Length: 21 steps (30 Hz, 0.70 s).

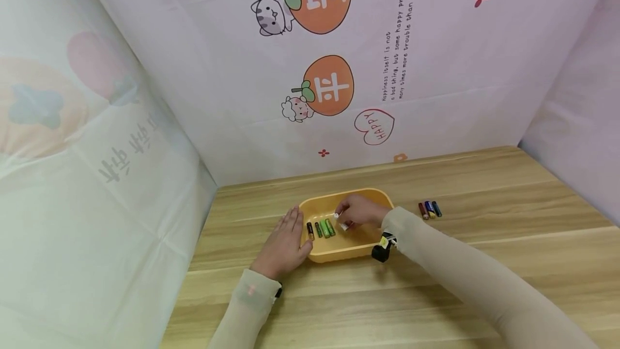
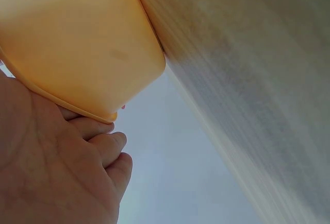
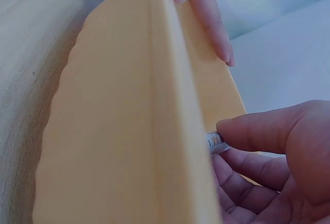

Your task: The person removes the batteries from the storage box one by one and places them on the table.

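Note:
My right hand (image 1: 360, 211) is inside a yellow-orange plastic basin (image 1: 346, 252), pinching a white battery (image 3: 215, 143) between thumb and fingers. In the head view white shows at two spots by these fingertips; whether a second battery is there I cannot tell. Left of them, on the basin floor, several batteries lie side by side: a black and copper battery (image 1: 310, 231), a dark green battery (image 1: 318, 229) and two brighter green batteries (image 1: 327, 228). My left hand (image 1: 284, 245) rests along the basin's left rim, fingers extended, thumb by the front corner.
On the wooden table (image 1: 474, 257), right of the basin, lie a red battery (image 1: 423, 210), a blue and yellow battery (image 1: 430, 209) and a dark blue battery (image 1: 437, 209). A printed white cloth (image 1: 426, 123) hangs along the table's back edge, with more cloth at both sides.

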Each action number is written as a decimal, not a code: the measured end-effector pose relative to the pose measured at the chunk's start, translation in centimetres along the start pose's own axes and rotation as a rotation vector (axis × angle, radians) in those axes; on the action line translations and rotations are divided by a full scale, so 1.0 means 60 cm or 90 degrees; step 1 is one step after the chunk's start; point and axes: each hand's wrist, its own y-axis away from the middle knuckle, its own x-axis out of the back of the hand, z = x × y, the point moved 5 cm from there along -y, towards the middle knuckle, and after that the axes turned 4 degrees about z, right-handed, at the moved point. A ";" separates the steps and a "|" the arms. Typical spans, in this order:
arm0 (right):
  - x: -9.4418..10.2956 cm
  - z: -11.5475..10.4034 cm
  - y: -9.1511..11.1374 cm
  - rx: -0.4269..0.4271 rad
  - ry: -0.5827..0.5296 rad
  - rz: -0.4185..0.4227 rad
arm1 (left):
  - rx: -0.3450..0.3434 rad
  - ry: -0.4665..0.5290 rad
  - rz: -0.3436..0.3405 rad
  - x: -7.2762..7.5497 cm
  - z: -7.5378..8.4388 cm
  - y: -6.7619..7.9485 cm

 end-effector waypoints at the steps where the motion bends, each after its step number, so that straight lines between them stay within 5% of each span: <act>1: 0.000 -0.001 0.001 -0.001 -0.004 -0.001 | 0.002 0.000 -0.001 0.001 0.000 0.000; 21: 0.019 -0.011 0.012 0.003 -0.022 0.002 | 0.004 -0.010 0.002 -0.002 -0.001 -0.001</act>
